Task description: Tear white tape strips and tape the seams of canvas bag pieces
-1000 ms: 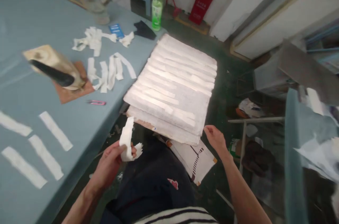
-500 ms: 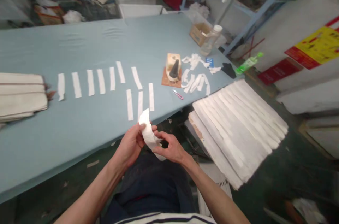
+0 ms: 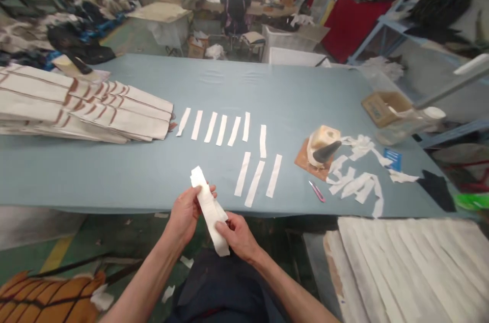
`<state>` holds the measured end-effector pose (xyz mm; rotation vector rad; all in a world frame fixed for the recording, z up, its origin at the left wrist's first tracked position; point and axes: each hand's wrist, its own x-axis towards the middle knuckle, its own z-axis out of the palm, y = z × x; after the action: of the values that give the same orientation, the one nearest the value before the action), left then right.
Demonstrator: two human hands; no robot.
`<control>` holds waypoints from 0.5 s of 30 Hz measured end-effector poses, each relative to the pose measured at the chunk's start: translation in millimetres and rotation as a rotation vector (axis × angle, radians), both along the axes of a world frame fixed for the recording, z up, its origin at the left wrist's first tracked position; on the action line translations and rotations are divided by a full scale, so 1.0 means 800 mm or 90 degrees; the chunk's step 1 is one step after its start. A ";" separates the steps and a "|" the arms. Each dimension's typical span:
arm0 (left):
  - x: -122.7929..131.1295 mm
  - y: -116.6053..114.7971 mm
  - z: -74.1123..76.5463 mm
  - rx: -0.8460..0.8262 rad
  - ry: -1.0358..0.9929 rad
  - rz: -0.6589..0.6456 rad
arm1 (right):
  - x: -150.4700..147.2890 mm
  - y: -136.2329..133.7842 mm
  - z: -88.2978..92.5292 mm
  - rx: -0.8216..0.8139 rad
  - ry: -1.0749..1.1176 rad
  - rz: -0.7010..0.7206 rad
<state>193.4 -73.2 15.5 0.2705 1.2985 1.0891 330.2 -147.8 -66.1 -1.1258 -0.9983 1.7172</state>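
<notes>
Both hands hold one white fabric strip (image 3: 210,208) just in front of the blue table's near edge (image 3: 114,195). My left hand (image 3: 187,211) grips the strip near its upper end, fingers curled round it. My right hand (image 3: 236,234) pinches the lower part, and the strip's tail hangs below it. Several more white strips (image 3: 221,130) lie side by side in rows on the table beyond my hands.
A stack of cream panels with brown stripes (image 3: 76,109) lies at the table's left. At right are an iron on a brown pad (image 3: 323,147), a pink cutter (image 3: 317,191), loose strip scraps (image 3: 355,180), a cardboard box (image 3: 384,108) and a white padded stack (image 3: 412,267). A person works far behind.
My head has turned left from the white stack to face the table. My right hand joined the left on the strip, which is now pulled out straighter between them.
</notes>
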 end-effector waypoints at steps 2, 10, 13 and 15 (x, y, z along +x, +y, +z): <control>-0.008 0.013 -0.002 -0.002 0.008 0.041 | 0.005 0.014 0.002 -0.008 0.014 0.038; -0.047 0.044 0.000 -0.022 -0.018 0.191 | -0.008 0.065 0.013 -0.064 -0.009 0.205; -0.077 0.053 0.000 -0.018 -0.045 0.227 | -0.035 0.083 0.017 -0.025 -0.066 0.213; -0.102 0.062 -0.002 -0.015 -0.061 0.238 | -0.059 0.094 0.018 0.004 -0.105 0.208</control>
<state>112.0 -23.9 13.8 -0.0458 1.3037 1.3820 282.9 -72.5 -51.8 -1.1636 -1.3501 1.8945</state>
